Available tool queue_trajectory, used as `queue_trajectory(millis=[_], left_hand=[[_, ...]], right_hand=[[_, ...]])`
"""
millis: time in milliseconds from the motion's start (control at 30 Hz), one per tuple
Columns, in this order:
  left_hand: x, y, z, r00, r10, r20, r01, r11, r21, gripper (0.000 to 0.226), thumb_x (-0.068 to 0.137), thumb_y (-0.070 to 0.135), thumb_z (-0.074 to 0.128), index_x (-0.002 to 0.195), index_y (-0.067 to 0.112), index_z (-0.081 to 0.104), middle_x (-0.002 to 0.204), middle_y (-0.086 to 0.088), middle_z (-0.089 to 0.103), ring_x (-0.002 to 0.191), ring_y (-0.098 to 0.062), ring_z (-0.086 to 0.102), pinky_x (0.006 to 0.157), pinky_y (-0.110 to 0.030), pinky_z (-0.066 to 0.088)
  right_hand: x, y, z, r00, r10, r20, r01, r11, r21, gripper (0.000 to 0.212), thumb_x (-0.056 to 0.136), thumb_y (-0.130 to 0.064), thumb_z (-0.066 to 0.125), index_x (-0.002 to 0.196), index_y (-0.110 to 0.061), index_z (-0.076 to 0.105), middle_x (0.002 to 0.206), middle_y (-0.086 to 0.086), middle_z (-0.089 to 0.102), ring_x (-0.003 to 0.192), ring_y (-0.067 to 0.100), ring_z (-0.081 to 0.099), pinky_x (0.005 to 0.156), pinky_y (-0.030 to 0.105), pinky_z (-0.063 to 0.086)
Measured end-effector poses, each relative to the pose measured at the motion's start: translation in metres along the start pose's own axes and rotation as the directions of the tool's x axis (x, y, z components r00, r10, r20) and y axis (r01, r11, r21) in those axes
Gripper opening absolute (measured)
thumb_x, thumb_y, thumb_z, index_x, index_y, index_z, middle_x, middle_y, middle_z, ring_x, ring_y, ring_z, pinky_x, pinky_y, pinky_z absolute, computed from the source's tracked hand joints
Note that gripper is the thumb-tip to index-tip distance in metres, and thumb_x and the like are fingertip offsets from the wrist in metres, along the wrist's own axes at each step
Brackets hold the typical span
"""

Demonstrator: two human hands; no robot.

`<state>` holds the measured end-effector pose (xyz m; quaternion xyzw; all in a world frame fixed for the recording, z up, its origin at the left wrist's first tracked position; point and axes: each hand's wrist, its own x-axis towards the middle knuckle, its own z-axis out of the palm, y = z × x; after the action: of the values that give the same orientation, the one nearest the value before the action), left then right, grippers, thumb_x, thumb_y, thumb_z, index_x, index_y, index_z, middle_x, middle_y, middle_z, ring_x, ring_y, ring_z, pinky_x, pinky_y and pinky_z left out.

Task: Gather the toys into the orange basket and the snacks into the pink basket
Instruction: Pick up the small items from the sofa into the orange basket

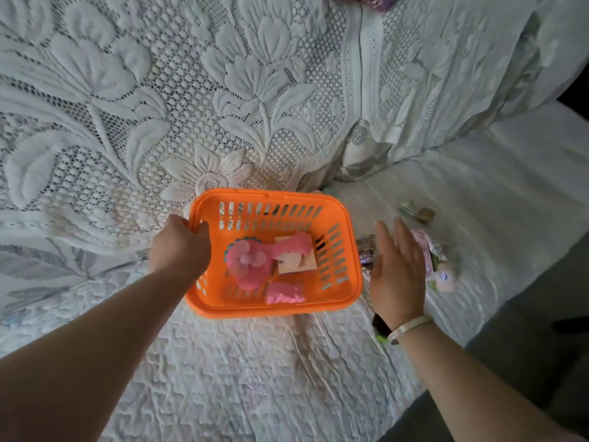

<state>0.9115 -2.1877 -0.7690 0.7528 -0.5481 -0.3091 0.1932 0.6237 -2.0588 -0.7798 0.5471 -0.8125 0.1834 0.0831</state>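
Reaching rightward judged next: orange basket [274,256] held at left rim by left hand [180,247]; right hand [398,269], grip wide and empty, nearer loose wrappers [436,256] on bed [287,378].

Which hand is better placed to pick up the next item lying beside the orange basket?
The right hand, probably. It hovers open over the wrapped items on the bedspread, right of the orange basket. The left hand grips the basket's rim.
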Motion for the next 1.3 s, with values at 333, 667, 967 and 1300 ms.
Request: queue_trajectory(millis=[333,667,967,1300], left_hand=[[-0.002,-0.002,0.003,0.997,0.07,0.027,-0.071,0.997,0.009,0.032,0.095,0.039,0.051,0.086,0.012,0.065,0.08,-0.014,0.072,0.081,-0.037,0.068,0.08,-0.049,0.057],[-0.01,-0.004,0.001,0.995,0.057,0.079,-0.055,0.998,-0.028,0.008,0.089,0.027,0.058,0.096,0.023,0.061,0.084,-0.008,0.071,0.081,-0.034,0.068,0.081,-0.049,0.058],[-0.017,0.005,0.001,0.993,0.053,0.103,-0.044,0.995,-0.084,0.019,0.099,0.034,0.052,0.1,0.016,0.057,0.087,-0.01,0.063,0.087,-0.034,0.061,0.08,-0.04,0.05],[-0.023,-0.001,0.0,0.998,0.016,0.068,-0.001,0.975,-0.223,0.041,0.101,0.044,0.045,0.106,0.008,0.064,0.093,-0.016,0.069,0.091,-0.038,0.065,0.081,-0.044,0.053]], right_hand=[[-0.085,0.067,0.068,0.747,0.306,0.59,-0.209,0.951,-0.229,0.07,0.095,-0.036,0.047,0.151,-0.025,0.007,0.157,0.018,0.0,0.142,0.04,0.013,0.114,0.041,0.019],[-0.084,0.055,0.047,0.842,0.312,0.44,-0.265,0.95,-0.166,0.07,0.09,0.007,0.042,0.149,-0.024,0.022,0.159,0.006,0.0,0.144,0.027,0.013,0.1,0.035,0.041],[-0.016,0.02,-0.005,0.992,0.064,0.107,-0.068,0.997,0.034,0.069,0.079,0.013,0.062,0.138,-0.018,0.046,0.152,0.013,0.027,0.134,0.036,0.036,0.073,0.043,0.058],[0.003,-0.108,0.005,0.781,-0.411,0.47,0.224,0.887,0.403,0.057,0.088,-0.005,0.056,0.138,-0.024,0.037,0.144,-0.004,0.033,0.121,0.024,0.049,0.085,0.037,0.048]])
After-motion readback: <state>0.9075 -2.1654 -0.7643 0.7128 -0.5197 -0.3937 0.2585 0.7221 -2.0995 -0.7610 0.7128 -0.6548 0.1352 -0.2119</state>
